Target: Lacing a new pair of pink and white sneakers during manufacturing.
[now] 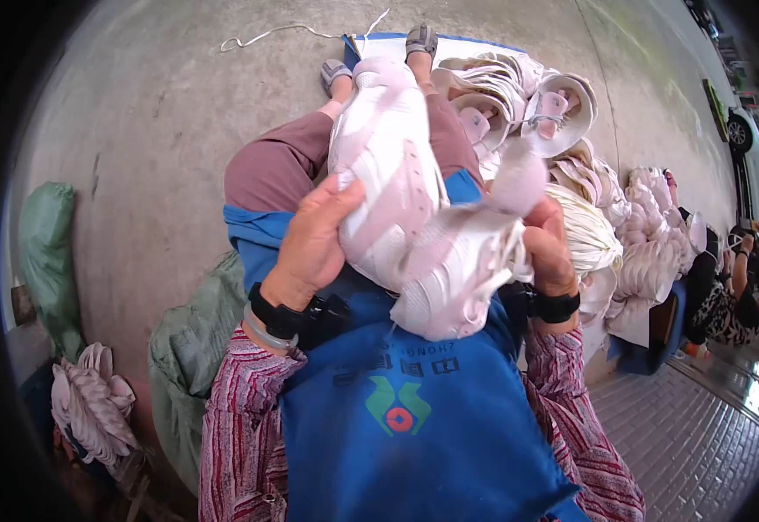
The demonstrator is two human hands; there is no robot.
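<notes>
Across my lap lies a long bundle of white and pale pink shoe uppers (388, 165), nested one over another. My left hand (314, 235) is closed on its left side, thumb on top. At the near end of the bundle, a white and pink shoe upper (453, 283) is in my right hand (547, 248), whose fingers curl round its right edge. A pink padded part of it (519, 181) sticks up, blurred by motion. Some fingers of both hands are hidden behind the pieces. A blue apron (379, 374) covers my front.
Piles of shoe uppers (562, 113) and a bundle of cream laces (584, 226) lie to my right. At the left stand green sacks (49, 261) and more stacked uppers (92, 404). Another person (732, 296) sits at the far right. A white cord (288, 28) lies on the concrete.
</notes>
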